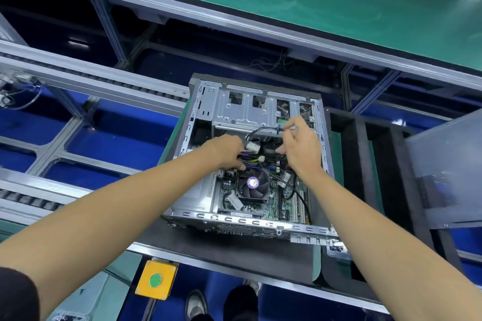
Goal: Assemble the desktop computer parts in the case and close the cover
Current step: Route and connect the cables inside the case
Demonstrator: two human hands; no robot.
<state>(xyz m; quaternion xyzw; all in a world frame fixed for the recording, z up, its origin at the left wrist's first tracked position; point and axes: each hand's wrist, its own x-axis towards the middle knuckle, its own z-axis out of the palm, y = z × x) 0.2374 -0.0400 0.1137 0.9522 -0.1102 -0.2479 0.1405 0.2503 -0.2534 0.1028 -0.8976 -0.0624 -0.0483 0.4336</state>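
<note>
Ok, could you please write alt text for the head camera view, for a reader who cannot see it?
Seen from above, a person's left hand grips a bundle of coloured wires inside an open computer case, while the right hand pinches a black cable near the drive bay. A CPU fan sits on the motherboard below, and a grey side panel stands to the right.

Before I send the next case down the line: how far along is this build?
Done: motherboard and CPU fan sit in the open case. In hand: left hand grips the wire bundle; right hand pinches a black cable. Left: finish cabling, fit the side cover, off to the right.
</note>
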